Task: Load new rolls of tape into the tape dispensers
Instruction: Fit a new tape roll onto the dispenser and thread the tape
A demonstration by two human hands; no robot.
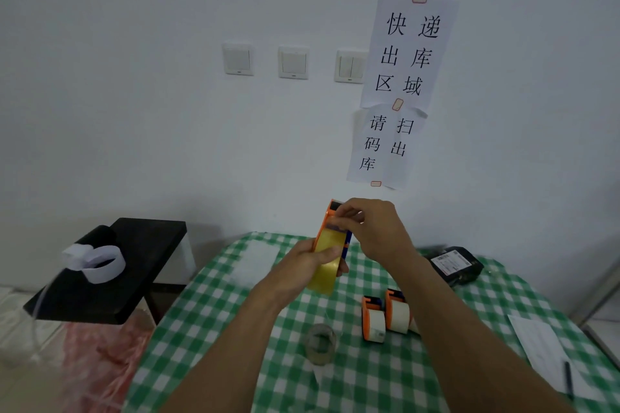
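I hold an orange tape dispenser with a yellowish tape roll in it, raised above the green checked table. My left hand grips the roll and dispenser body from the left, thumb across the tape. At the dispenser's top end, my right hand pinches the tape with its fingertips. Two more orange dispensers loaded with pale tape lie on the table to the right. A clear tape roll stands on the cloth below my hands.
A black parcel with a label lies at the table's back right. A paper sheet and a pen lie at the right edge. A black stool on the left carries a white paper loop. Paper signs hang on the wall.
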